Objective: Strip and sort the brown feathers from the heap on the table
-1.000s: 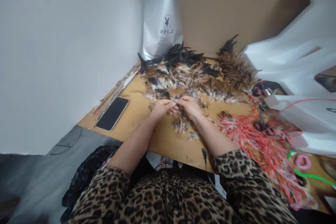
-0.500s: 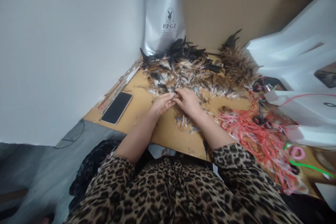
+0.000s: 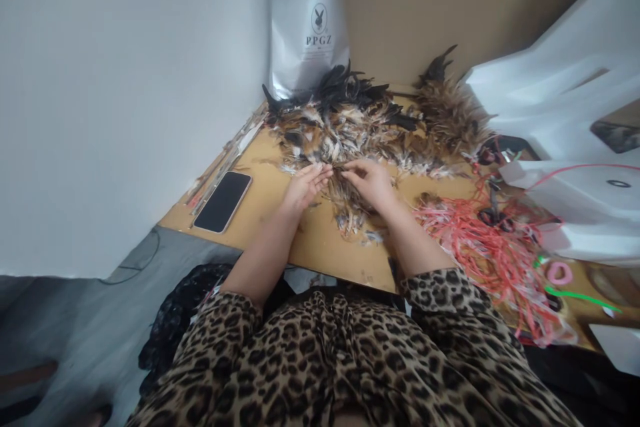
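Both my hands are at the near side of a pile of brown, white and black feathers (image 3: 345, 123) on the tan tabletop (image 3: 325, 247). My left hand (image 3: 306, 188) has its fingers held close together, thumb against them; what lies in that pinch is too small to make out. A short gap away, my right hand (image 3: 373, 183) pinches thumb to forefinger, with a thin brown feather (image 3: 339, 167) at the fingertips. Below and between the wrists lies a smaller heap of loose feathers (image 3: 350, 213).
A phone (image 3: 223, 201) lies left of my arm. Behind the pile stands a silver bag (image 3: 310, 27). To the right are a bundle of brown feathers (image 3: 453, 113), tangled red-pink strips (image 3: 475, 240), black-handled scissors (image 3: 495, 217), a pink ring (image 3: 559, 273) and white packaging (image 3: 540, 113).
My hands, whose fingertips met before, have drawn apart; the right one moved slightly right. More of the small feather heap shows between them. The view has shifted a little.
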The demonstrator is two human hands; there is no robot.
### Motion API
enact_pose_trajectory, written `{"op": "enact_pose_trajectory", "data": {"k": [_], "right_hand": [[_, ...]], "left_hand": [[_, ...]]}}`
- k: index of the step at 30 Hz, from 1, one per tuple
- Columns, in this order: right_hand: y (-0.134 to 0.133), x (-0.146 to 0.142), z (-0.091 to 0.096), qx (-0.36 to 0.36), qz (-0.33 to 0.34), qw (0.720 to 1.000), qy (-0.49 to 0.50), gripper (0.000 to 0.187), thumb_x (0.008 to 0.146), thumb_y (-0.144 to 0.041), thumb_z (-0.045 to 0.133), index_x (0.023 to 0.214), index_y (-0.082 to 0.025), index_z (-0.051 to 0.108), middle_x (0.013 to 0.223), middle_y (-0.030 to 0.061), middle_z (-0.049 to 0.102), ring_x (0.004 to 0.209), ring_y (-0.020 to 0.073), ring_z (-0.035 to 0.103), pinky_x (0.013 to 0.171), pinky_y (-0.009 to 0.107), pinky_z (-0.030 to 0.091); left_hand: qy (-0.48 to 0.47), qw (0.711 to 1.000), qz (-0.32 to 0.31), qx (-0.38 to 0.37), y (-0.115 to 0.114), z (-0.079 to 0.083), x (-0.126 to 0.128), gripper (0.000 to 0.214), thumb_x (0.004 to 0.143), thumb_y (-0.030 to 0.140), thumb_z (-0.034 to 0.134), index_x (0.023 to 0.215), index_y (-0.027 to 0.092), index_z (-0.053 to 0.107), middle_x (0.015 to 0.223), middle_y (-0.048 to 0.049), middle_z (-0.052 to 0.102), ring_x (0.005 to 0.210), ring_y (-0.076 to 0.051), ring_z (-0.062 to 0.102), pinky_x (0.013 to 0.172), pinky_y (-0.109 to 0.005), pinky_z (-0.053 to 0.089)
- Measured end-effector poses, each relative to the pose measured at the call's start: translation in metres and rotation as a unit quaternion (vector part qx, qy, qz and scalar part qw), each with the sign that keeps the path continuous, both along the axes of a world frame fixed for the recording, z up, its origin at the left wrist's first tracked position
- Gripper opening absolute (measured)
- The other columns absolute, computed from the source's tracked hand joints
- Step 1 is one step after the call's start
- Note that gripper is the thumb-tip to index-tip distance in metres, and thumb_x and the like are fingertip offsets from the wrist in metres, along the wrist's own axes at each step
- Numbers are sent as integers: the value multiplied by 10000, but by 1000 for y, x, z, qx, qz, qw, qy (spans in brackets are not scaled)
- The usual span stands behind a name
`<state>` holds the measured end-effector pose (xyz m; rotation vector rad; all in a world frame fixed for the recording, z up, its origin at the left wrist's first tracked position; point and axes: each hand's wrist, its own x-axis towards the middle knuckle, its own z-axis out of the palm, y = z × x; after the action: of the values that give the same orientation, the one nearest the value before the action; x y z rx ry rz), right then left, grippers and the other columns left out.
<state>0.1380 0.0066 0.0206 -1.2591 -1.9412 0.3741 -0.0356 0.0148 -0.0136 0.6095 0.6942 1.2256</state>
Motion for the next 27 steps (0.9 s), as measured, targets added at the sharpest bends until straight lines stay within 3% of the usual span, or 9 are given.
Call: {"op": "enact_pose_trajectory", "data": {"k": [4,6,11,16,19,22,25,27], "right_hand": [[1,6,-6,-117,13,993,-2,200,729,-319,569,765,-163,689,705,29,668,625,138,565,620,249,408],[-1,3,-8,-140,16,989,-35,193,715,-316,576,762,-170,694,678,19,662,605,130,558,596,237,395],[-8,-10,-8,-139,-3,983,-119,193,735,-317,541,772,-202,692,746,22,678,665,140,582,607,233,389],[-15,-20,-8,-134,-47,952,-269,247,737,-398,535,811,-222,691,850,67,687,767,202,605,646,280,398],[-19,-26,-9,-128,-38,946,-295,238,740,-381,523,803,-217,684,869,76,680,781,206,601,646,282,398],[-18,-26,-11,-123,-28,967,-223,184,725,-300,513,745,-209,672,808,47,673,724,170,584,616,256,383],[-12,-20,-14,-144,-27,987,-60,165,695,-292,536,712,-175,652,678,16,638,606,122,535,567,228,367],[-7,-14,-15,-178,-21,982,57,196,673,-335,571,697,-154,642,594,-3,593,523,94,477,522,216,349]], "left_hand": [[-1,1000,26,-17,4,1,-3,77,771,167,580,830,140,621,847,-35,681,713,-75,627,615,-165,442],[3,999,30,-19,3,2,-4,75,772,171,580,831,143,619,834,-29,679,684,-62,617,597,-157,435],[-4,1000,26,-10,3,0,-4,81,768,183,587,835,149,618,807,-17,673,651,-51,600,558,-147,419],[-11,1000,12,6,3,-3,-4,88,755,182,599,831,142,616,789,-19,668,641,-54,598,542,-148,417],[-11,1000,14,6,4,-3,-4,97,753,184,601,837,140,617,786,-19,666,633,-54,598,533,-146,415],[-6,1000,15,4,4,-3,-4,97,758,184,594,842,142,619,790,-20,667,634,-53,598,538,-145,419],[0,1000,17,-1,3,-2,-4,93,762,184,589,842,146,620,799,-19,670,633,-51,598,536,-142,419],[0,1000,16,4,3,-2,-4,95,756,187,596,836,142,621,798,-22,671,632,-52,600,532,-142,421]]}}
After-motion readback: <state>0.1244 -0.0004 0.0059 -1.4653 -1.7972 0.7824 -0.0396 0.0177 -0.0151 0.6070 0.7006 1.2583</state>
